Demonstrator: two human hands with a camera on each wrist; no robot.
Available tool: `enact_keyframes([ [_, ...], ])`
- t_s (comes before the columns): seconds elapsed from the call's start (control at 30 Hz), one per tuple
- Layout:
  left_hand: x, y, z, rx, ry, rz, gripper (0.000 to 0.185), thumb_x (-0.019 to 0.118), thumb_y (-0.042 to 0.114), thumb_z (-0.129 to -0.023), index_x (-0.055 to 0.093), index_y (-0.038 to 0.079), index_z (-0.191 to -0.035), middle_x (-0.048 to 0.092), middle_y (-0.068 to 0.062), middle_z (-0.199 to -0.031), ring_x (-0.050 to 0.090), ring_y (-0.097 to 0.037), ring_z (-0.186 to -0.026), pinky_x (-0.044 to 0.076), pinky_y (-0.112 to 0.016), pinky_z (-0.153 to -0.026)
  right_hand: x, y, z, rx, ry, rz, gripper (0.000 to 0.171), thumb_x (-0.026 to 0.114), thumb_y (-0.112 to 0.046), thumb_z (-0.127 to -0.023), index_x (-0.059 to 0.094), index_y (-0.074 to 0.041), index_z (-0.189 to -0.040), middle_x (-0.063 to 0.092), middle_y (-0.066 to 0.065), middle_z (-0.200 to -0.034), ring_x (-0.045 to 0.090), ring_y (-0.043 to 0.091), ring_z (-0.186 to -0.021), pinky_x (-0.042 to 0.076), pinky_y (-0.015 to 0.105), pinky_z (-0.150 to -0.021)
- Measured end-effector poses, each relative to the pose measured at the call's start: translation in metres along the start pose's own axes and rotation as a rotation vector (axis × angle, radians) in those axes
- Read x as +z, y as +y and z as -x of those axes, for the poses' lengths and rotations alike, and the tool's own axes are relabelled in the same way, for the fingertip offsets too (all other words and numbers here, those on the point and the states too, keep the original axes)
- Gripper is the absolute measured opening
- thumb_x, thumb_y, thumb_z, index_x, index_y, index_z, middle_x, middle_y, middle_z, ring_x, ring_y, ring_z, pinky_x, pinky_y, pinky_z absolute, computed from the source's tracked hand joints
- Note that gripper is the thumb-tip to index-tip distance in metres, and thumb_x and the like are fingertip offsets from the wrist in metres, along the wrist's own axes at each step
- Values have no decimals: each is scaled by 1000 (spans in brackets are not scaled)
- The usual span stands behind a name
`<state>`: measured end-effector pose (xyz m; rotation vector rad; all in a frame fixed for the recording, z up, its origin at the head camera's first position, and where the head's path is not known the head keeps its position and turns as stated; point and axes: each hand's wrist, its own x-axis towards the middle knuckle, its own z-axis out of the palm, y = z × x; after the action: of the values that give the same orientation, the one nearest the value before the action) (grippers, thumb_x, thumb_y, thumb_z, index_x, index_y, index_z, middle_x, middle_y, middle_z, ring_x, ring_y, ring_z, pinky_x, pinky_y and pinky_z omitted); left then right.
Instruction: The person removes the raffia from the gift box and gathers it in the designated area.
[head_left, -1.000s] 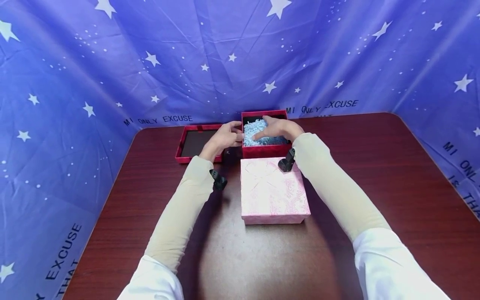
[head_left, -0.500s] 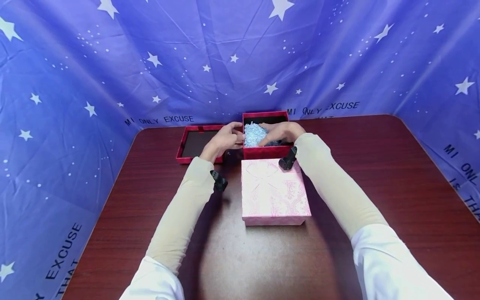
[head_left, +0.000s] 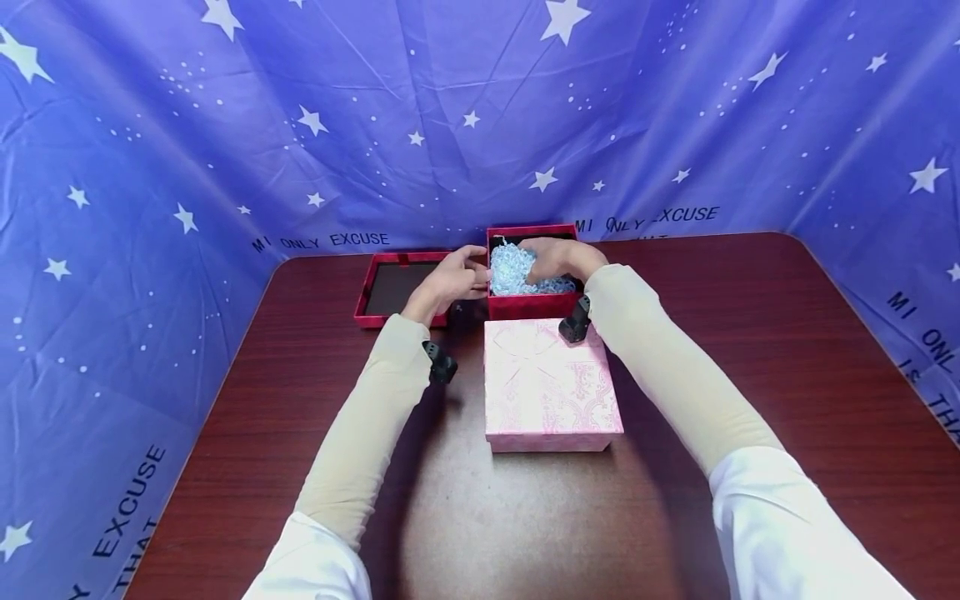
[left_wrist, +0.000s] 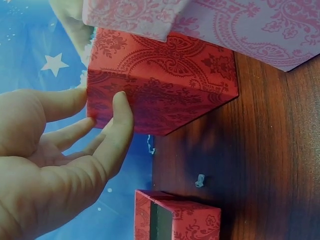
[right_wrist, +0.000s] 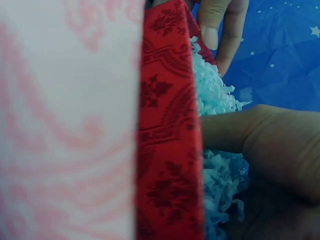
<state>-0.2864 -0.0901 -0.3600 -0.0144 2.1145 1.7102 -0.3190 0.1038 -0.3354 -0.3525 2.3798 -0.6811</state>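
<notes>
Head view: open red patterned cardboard box (head_left: pixel 531 304) sits near the bench's (head_left: pixel 750 350) far edge. Left hand (head_left: pixel 450 279) rests straight fingers on its left wall. Right hand (head_left: pixel 555 257) curls into the pale blue shredded paper (head_left: pixel 513 271) inside, grabbing it.

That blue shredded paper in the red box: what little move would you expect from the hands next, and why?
Probably the right hand should press the blue shredded paper down and spread it evenly. It bunches above the rim of the red box on the left side, while the left hand steadies the box wall and the red lid lies beside it.
</notes>
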Motion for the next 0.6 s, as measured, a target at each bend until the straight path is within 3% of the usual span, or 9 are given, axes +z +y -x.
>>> enact_keyframes([
  [0.2, -1, -1, 0, 7, -9, 5, 56, 51, -1, -95, 31, 8, -146, 45, -14, -115, 56, -28, -109, 50, -42, -98, -9, -4, 10, 13, 67, 12, 80, 57, -8, -91, 8, -15, -155, 8, 7, -161, 11, 28, -147, 20, 48, -119],
  [0.37, -1, 0, 1, 6, -15, 23, 56, 52, 0, -95, 30, 8, -147, 43, -15, -118, 55, -31, -115, 50, -42, -98, -16, 1, 16, -40, 135, -22, 80, 56, -5, -89, 10, -11, -154, 8, 10, -161, 8, 28, -148, 16, 46, -120],
  [0.6, -1, 1, 1, -3, -14, 3, 56, 51, 0, -96, 30, 10, -147, 45, -15, -119, 56, -28, -112, 51, -40, -97, -26, 10, 29, -74, 175, -124, 83, 56, -7, -92, 4, -19, -155, 3, 4, -162, 5, 27, -148, 15, 50, -120],
])
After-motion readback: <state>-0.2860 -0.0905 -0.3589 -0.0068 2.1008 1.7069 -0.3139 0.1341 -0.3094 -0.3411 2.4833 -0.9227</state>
